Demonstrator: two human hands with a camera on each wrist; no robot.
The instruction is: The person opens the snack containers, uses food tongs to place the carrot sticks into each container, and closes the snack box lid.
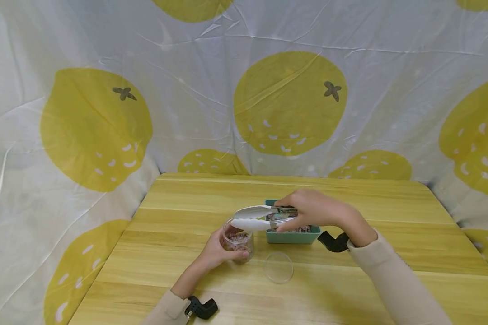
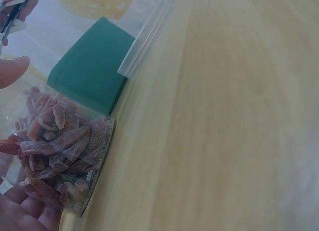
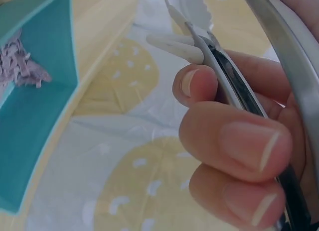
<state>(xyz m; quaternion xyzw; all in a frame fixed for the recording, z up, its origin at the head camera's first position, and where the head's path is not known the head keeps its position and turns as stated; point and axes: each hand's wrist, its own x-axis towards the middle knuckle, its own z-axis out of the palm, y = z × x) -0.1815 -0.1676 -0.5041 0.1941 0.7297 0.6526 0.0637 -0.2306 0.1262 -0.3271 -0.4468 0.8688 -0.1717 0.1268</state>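
Note:
A clear jar stands on the table, partly filled with pinkish-brown dried strips. Around its side, my left hand grips it, thumb at the front. My right hand holds metal tongs with white tips, also seen as silver tongs in the right wrist view. Those tips are spread apart over the jar's mouth, and I see nothing between them. Beneath the right hand sits a teal rectangular box containing more strips.
A round clear lid lies on the wooden table in front of the teal box. Behind the table hangs a white cloth printed with yellow lemons. Each wrist carries a black camera mount.

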